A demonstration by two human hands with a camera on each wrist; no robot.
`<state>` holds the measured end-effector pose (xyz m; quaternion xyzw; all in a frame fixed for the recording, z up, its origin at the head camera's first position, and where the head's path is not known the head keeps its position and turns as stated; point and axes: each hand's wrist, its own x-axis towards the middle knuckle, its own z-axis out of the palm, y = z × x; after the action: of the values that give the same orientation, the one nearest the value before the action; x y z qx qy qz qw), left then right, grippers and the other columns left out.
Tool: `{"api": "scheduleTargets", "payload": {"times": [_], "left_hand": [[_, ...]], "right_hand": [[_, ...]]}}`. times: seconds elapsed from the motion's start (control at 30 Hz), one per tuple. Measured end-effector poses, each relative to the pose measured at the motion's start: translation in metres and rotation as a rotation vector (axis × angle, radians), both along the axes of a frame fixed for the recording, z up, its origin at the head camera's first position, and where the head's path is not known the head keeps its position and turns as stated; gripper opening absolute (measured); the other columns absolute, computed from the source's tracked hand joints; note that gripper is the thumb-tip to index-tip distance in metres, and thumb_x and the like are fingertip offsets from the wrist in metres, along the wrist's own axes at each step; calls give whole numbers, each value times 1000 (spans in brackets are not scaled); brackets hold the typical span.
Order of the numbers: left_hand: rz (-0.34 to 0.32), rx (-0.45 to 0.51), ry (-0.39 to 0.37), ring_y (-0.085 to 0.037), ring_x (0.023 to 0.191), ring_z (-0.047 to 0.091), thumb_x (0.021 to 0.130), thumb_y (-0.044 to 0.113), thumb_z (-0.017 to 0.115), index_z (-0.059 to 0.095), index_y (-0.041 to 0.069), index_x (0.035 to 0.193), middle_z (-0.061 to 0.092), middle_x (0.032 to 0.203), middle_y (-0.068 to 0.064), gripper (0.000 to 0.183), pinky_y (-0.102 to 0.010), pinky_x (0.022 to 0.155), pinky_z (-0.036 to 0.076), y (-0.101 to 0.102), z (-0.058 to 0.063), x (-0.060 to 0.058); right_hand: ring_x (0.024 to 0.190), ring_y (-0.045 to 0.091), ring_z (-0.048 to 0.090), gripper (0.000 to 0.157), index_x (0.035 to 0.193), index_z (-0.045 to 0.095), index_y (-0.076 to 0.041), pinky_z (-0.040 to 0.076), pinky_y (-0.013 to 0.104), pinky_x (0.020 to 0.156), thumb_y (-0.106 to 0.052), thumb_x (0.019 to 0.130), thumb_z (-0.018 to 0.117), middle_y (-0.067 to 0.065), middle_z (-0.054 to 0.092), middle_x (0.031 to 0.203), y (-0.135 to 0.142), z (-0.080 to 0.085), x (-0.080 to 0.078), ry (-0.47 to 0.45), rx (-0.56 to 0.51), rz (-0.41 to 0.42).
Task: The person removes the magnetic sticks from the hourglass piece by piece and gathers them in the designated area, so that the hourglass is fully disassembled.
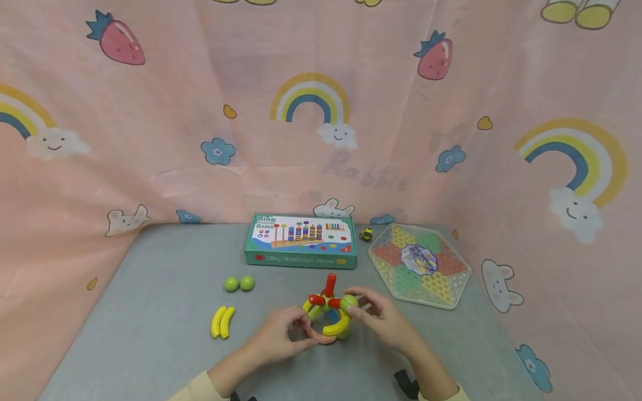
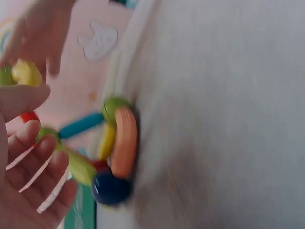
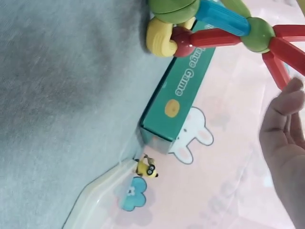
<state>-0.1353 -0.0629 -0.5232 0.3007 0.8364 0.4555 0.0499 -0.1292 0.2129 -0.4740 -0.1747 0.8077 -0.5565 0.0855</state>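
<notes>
A toy structure of coloured sticks and balls stands at the middle front of the table. Red sticks spread out at its top around a green ball; curved yellow and orange sticks and a dark blue ball form its base. My right hand pinches a green ball at the end of a red stick, thumb and fingers on either side. Beside the structure, my left hand has its fingertips close to the orange stick; its fingers look relaxed and spread in the left wrist view.
Two green balls and two curved yellow sticks lie on the left of the table. Behind the structure is a green Ring Challenge Game box, with a small yellow-and-black figure and a hexagonal board in clear plastic to its right.
</notes>
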Motion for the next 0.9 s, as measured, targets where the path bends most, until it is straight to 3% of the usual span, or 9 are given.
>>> {"api": "scheduleTargets", "payload": {"times": [0.1, 0.17, 0.27, 0.4, 0.6, 0.7, 0.9], "left_hand": [[-109, 73, 14, -19, 92, 66, 85, 27, 83, 66, 15, 113, 70, 107, -2, 36, -34, 83, 58, 8, 11, 8], [-138, 75, 40, -18, 97, 66, 84, 28, 84, 62, 16, 124, 69, 116, -3, 46, -35, 86, 58, 14, 16, 11], [-126, 14, 81, -11, 105, 64, 84, 33, 83, 59, 20, 131, 66, 124, 2, 54, -33, 92, 56, 23, 22, 15], [-61, -33, 88, -7, 111, 61, 87, 39, 79, 61, 19, 131, 66, 128, 6, 52, -30, 95, 55, 32, 26, 17], [48, 36, 122, -7, 97, 65, 93, 22, 74, 70, 13, 121, 73, 114, 2, 30, -24, 86, 57, 42, 29, 16], [57, 75, 98, -5, 89, 62, 93, 18, 73, 72, 13, 118, 72, 108, 3, 26, -21, 79, 57, 41, 32, 15], [26, 118, 10, -4, 76, 54, 94, 17, 73, 75, 18, 111, 56, 105, 4, 18, -19, 70, 54, 33, 43, 15]], "right_hand": [[110, 17, 59, 32, 132, 64, -21, 57, 30, 80, -16, 100, 63, 6, 62, 132, 1, -4, 0, 148, -17, -18], [109, 15, 61, 31, 129, 66, -20, 58, 31, 80, -12, 98, 65, 6, 64, 129, 1, -5, 0, 191, -44, -13], [101, 14, 64, 25, 122, 68, -18, 58, 30, 78, -13, 97, 67, 5, 67, 119, -2, -3, 1, 180, -53, -22], [91, 15, 63, 22, 114, 65, -17, 57, 27, 77, -22, 94, 72, 4, 67, 110, -6, 2, 2, 124, -6, -85], [91, 17, 63, 22, 116, 69, -17, 58, 27, 79, -22, 95, 71, 4, 71, 113, -7, 2, 2, 132, 9, -82], [93, 15, 64, 22, 118, 72, -19, 58, 29, 82, -19, 96, 70, 4, 73, 116, -7, 2, 2, 173, -11, -52], [100, 13, 69, 23, 119, 72, -15, 59, 31, 84, -13, 96, 68, 12, 72, 117, -5, 0, 1, 201, -54, -28]]}}
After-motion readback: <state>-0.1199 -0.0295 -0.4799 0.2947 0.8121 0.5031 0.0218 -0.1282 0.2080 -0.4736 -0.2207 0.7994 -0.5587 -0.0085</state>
